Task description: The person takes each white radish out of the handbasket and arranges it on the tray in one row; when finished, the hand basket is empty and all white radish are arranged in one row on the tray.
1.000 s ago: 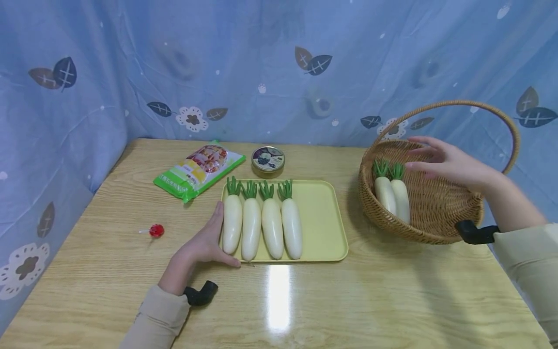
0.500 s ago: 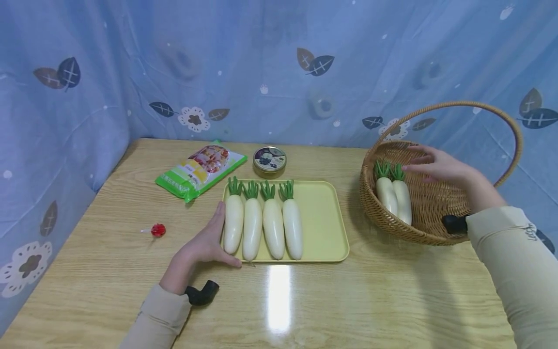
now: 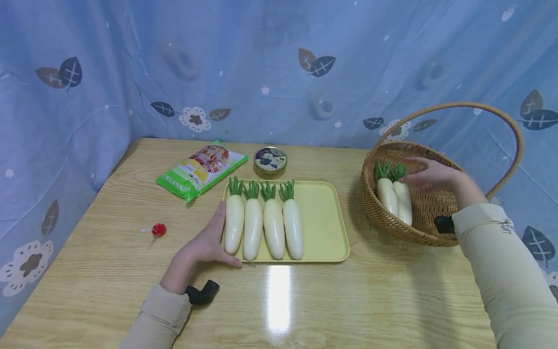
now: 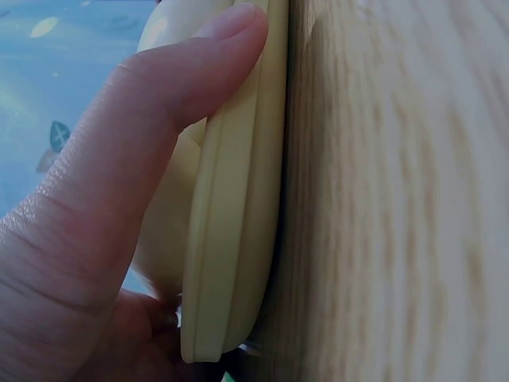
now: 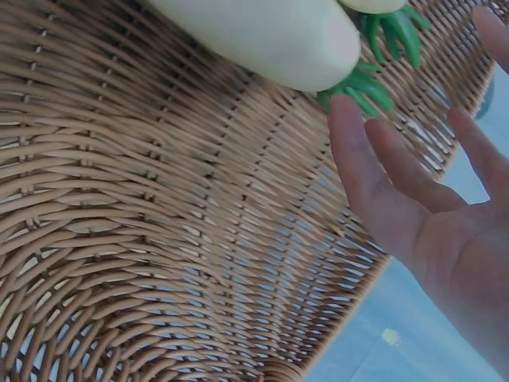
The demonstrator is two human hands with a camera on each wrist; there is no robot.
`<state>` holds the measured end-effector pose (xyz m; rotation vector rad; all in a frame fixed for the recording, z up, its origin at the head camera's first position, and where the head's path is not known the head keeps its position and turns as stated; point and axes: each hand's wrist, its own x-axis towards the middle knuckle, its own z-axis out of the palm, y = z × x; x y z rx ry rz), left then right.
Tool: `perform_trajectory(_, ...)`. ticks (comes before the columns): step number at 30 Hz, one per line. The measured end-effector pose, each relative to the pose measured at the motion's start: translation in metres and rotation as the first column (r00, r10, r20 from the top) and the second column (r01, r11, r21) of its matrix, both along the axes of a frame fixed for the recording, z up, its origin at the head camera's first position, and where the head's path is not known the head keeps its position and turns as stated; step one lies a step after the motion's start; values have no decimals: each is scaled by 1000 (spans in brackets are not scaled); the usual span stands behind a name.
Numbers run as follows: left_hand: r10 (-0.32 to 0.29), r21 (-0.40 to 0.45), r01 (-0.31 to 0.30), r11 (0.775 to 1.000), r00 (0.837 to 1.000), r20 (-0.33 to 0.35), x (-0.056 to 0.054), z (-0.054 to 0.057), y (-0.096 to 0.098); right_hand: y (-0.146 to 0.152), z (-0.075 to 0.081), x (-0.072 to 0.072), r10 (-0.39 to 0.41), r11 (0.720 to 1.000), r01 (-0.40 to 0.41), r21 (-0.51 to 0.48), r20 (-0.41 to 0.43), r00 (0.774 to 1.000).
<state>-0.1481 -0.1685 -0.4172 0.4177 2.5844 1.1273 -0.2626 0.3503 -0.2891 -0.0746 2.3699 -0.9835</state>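
Several white radishes with green tops lie side by side on the left part of a yellow tray. My left hand grips the tray's near left corner, its thumb on the front rim and its fingers along the left side. Inside the wicker basket, two more radishes lean together at the left. My right hand hovers over the basket with extended fingers, close to the right radish's green top. It holds nothing; whether a fingertip touches the leaves I cannot tell.
The basket's tall handle arches above the right forearm. Behind the tray stand a round tin and a green food packet. A red lollipop lies on the wooden table at left. A blue curtain hangs behind.
My right hand has moved down and slightly left into the basket, nearer the radish tops, and its forearm swung left. My left hand and the tray stay put.
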Motion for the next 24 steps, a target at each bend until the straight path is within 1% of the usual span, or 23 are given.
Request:
perform_trajectory(3,-2,1,2,1000,1000,-1,0,0,0,1,-4,-1,3,1000,-2,-14,44,999)
perform_trajectory(6,1,-1,-1,1000,1000,-4,0,0,-1,2,-8,-2,-9,999,13,-43,93,996)
perform_trajectory(9,3,0,-3,1000,1000,-5,0,0,-1,2,-12,-4,-12,999,18,-51,130,991)
perform_trajectory(17,-6,-4,6,1000,1000,-10,-2,-2,-1,1,-23,-4,-36,998,46,-51,183,983)
perform_trajectory(24,-3,-10,4,1000,1000,5,-1,-1,-2,2,-26,-4,-18,999,23,-22,225,974)
